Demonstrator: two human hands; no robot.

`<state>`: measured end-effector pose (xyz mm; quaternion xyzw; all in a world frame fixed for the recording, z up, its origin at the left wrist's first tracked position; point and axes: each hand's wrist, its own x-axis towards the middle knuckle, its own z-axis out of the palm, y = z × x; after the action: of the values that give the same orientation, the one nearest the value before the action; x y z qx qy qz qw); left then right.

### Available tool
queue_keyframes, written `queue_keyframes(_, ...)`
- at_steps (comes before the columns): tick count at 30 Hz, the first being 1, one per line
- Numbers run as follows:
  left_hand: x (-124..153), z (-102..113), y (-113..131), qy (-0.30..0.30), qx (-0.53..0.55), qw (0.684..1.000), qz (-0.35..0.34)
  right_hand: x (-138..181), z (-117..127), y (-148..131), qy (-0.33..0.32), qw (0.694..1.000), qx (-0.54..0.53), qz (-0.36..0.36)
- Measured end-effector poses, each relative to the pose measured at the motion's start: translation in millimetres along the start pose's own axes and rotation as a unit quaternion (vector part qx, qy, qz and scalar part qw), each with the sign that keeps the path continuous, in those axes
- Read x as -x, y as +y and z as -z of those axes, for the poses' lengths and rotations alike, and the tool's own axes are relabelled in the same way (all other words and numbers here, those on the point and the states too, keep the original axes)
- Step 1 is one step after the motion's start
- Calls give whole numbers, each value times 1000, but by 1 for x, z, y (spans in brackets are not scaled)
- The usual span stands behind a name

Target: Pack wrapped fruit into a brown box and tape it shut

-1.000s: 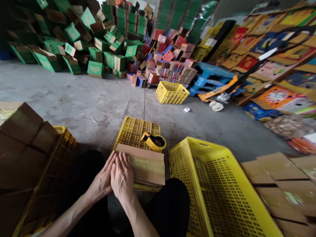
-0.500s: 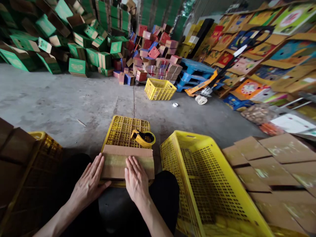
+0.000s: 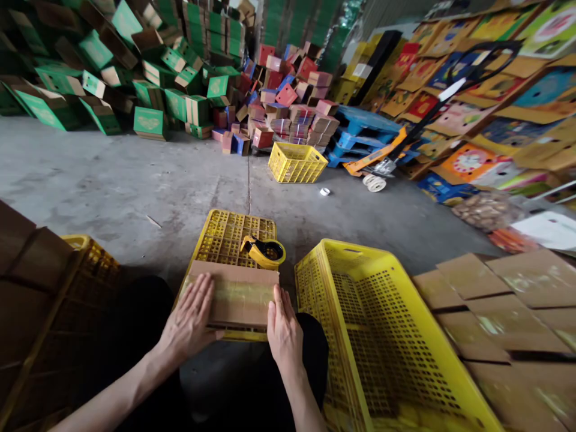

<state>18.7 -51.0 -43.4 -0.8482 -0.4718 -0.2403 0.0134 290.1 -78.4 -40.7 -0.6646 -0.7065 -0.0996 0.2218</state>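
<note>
A flat brown box (image 3: 243, 313) was laid on an upturned yellow crate (image 3: 229, 231) just in front of the person's knees, so that the crate seemed to be used as a low tabletop. The box's broad face was turned up. Its long axis ran from left to right across the view, and a glossy strip of tape (image 3: 234, 294) was seen along that same axis.

The left hand (image 3: 191, 318) was spread open and pressed flat on the left end of the box, palm down, fingers pointing forward. The right hand (image 3: 283, 329) was likewise open and flat, set against the right end, its fingers lying along the edge. Nothing was gripped by either hand. The box was only touched from the two ends, probably so that it was kept square and the tape was pressed down.

A yellow tape dispenser (image 3: 264, 252) was parked on the crate just behind the box, within easy reach. A larger crate (image 3: 396, 342) was tilted open just to the right. Beyond it, flat cartons (image 3: 468, 276) were stacked. More brown cartons (image 3: 31, 264) were piled on the left over another crate (image 3: 90, 255). The concrete floor (image 3: 135, 180) was ringed at the back by green and red boxes.
</note>
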Motion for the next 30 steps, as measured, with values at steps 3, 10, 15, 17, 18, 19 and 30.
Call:
queue_keyframes(3,-19,-12,30,-27,26,999,-25,3,-2,-3,7,1000,6,-2)
queue_keyframes(10,-43,-34,71,-73,39,995,-54,1,-3,-3,6,1000,21,-6)
queue_keyframes(15,-63,-40,86,-92,55,990,-89,-1,-3,-1,-2,1000,19,-4)
queue_keyframes(17,-70,-41,90,-94,66,988,-108,-2,-2,0,-3,1000,22,-6)
queue_keyframes(18,-73,-41,91,-95,71,986,-114,-2,-1,0,-4,1000,24,-8)
queue_keyframes(19,-74,-41,90,-97,77,985,-118,-2,0,-1,-4,1000,27,-9)
queue_keyframes(30,-31,-10,11,-122,85,988,-51,-5,10,-6,-16,999,10,-41)
